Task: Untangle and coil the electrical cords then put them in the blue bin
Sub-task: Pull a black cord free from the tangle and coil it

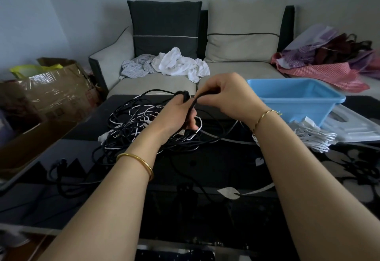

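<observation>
**While the tangle (131, 121) is lying on the table (205, 168), both hands are gripping one black cord (192, 105)**

Since black cord is blending into the dark tabletop, its path below the wrists is proving hard to trace. The left hand (176, 114) is curling round a bunch of loops just above the tangle, its fingers mostly hiding. The right hand (228, 96) is pinching a strand beside that bunch. The bin (298, 108) is sitting just right of both hands.

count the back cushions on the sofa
2: a dark cushion on the left and a beige cushion right of it, both propped on the sofa. Others may be hidden behind the bags at far right.
</observation>
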